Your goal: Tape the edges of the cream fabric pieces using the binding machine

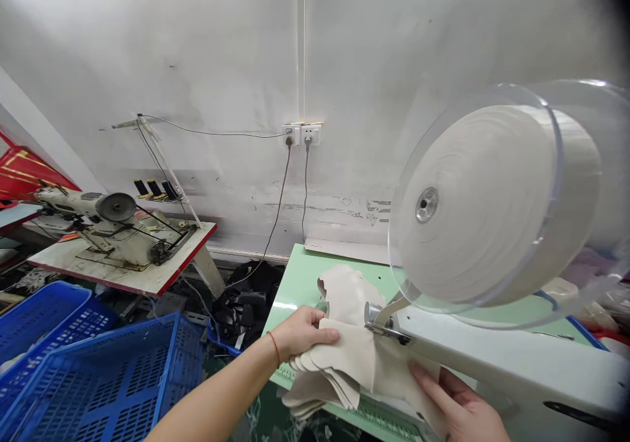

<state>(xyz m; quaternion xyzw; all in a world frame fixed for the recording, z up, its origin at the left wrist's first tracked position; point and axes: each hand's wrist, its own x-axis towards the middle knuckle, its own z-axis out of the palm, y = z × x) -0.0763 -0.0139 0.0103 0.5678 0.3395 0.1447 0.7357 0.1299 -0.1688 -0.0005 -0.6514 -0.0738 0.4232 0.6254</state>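
Note:
My left hand (304, 332) pinches cream cut pieces (339, 357), fabric or leather, with the thumb on top. Several of them hang in a layered stack over the front edge of the pale green table (295, 278). My right hand (460, 402) grips the right part of the same material (406, 376); some of its fingertips are hidden. Between the hands, a metal tape guide (381, 321) on the white machine (467, 343) sits over the material. A strip of white tape (394, 305) runs down into this guide. Another cream piece (347, 291) lies behind it.
A large tape roll (482, 206) between clear discs stands above the machine at right. To the left are a sewing machine (115, 225) on a red-edged table (167, 275) and blue crates (170, 370). Power cords (283, 199) hang from wall sockets (301, 134).

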